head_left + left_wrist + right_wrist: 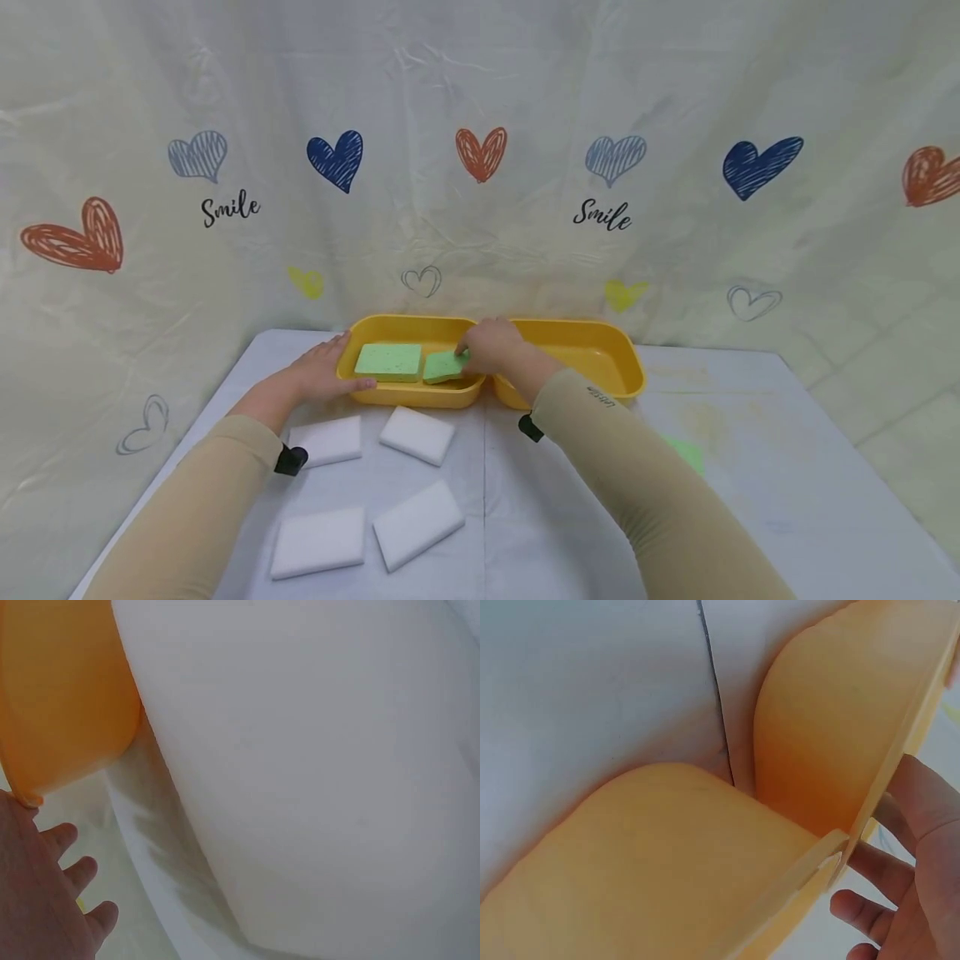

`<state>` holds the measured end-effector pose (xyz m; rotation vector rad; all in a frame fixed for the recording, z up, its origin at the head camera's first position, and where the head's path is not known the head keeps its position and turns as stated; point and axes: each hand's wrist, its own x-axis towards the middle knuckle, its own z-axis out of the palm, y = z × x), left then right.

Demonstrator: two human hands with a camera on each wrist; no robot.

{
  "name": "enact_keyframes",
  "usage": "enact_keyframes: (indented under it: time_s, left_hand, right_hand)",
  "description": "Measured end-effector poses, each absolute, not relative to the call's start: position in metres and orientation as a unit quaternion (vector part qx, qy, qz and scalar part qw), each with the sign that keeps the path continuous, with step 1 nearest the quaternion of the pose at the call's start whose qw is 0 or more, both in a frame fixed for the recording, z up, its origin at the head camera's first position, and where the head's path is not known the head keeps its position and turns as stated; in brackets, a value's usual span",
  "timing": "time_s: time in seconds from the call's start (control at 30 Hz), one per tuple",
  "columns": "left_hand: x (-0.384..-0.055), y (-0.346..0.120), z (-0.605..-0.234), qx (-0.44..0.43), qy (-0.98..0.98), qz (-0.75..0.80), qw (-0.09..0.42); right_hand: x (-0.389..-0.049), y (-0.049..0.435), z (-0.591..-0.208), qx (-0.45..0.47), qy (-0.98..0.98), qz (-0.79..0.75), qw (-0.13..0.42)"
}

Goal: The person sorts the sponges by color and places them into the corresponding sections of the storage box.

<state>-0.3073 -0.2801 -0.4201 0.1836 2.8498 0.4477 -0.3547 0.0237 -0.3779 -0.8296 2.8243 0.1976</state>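
Observation:
In the head view, my left hand [322,372] rests at the left end of the left yellow tray [420,398], thumb over the front rim and fingers along the outer end. The left wrist view shows these fingers spread beyond the rim. A green sponge [388,361] lies inside that tray. Beside it is a second green sponge [444,367], slightly tilted, its right end pinched by my right hand [491,346]. The right wrist view shows the thumb and index finger reaching past the rim, the other fingers loose; the sponge is hidden there.
A second yellow tray [600,358] stands close on the right, partly behind my right forearm. Several white sponges [318,542] lie on the white table in front. A green piece [686,454] shows behind the right sleeve. A curtain with printed hearts [480,154] hangs at the back.

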Motion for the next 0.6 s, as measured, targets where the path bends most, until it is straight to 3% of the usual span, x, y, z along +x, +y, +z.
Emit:
enact_keyframes:
  time_s: [0.6]
  left_hand:
    - [-0.3046, -0.2788, -0.4187, 0.06, 0.977, 0.16, 0.128]
  right_hand:
    - [-0.3565, 0.029, -0.3814, -0.268, 0.957, 0.051, 0.098]
